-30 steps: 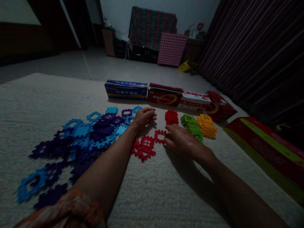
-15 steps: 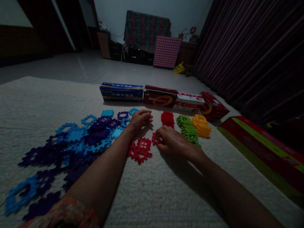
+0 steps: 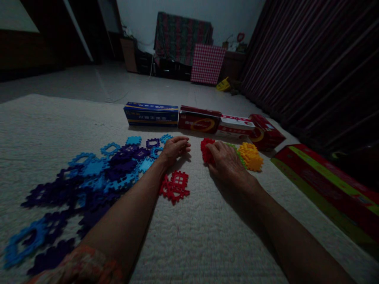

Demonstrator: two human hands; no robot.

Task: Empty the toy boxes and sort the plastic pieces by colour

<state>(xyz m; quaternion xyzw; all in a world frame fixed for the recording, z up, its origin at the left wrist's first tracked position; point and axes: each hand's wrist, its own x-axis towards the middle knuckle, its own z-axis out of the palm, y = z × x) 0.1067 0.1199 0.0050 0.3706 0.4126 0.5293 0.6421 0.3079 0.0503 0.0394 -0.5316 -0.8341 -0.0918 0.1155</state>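
Note:
At the small stack of red notched plastic building pieces [image 3: 206, 149], my right hand [image 3: 226, 159] has its thumb and fingers closed on a red piece; its palm hides part of the green stack [image 3: 241, 157]. My left hand [image 3: 175, 150] rests on the mat, fingers loosely bent and apart, holding nothing. Between my forearms lie several loose red pieces [image 3: 176, 185], some with window cut-outs. Yellow pieces [image 3: 251, 156] are stacked to the right of the green ones. Left of my left arm spreads a heap of light blue pieces [image 3: 94, 167] and dark purple pieces [image 3: 121, 167].
Behind the pieces stand a blue box [image 3: 151, 115], a dark red box [image 3: 199, 119], a white and red box [image 3: 236, 126] and another red box [image 3: 268, 132]. A long red and green box [image 3: 328, 189] lies at the right edge of the pale quilted mat [image 3: 189, 244].
My right hand has moved up and away from me, carrying a red piece from beside the loose red ones to the red stack. My left hand has stayed in place.

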